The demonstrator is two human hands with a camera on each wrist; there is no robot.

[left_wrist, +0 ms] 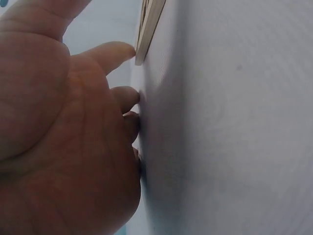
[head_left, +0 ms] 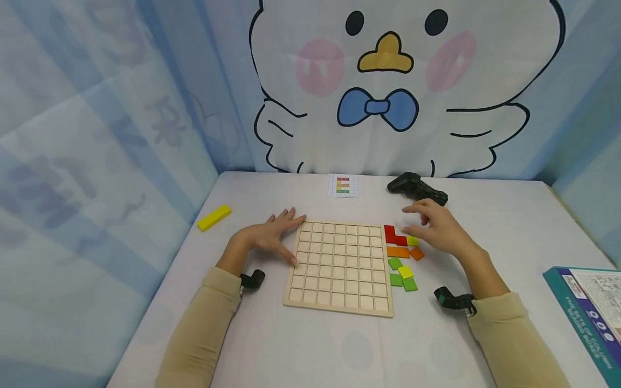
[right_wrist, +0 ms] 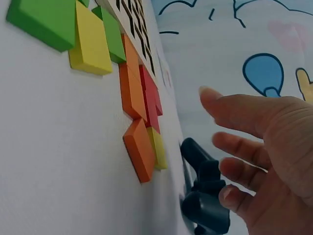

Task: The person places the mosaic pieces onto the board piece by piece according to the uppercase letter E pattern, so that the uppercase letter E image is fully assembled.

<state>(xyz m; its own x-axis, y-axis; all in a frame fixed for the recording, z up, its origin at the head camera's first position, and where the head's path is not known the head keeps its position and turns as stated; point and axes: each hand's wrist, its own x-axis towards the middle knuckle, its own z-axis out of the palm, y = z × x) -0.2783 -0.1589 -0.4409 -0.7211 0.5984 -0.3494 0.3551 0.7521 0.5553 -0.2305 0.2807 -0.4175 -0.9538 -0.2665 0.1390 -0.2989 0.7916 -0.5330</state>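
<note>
A square wooden grid board lies flat on the table. At its left edge, my left hand has its fingers spread, with thumb and index fingertip touching the rim; the left wrist view shows the index against the board corner. My right hand hovers near the board's upper right, fingers loosely bent and holding nothing. Close by its fingertips are red tiles and a yellow tile. Orange tiles, green tiles and another yellow tile lie along the board's right side.
A small pattern card lies behind the board. The dark object beyond my right hand looks like a tripod or clamp. A yellow bar sits far left; a teal box stands at the right edge.
</note>
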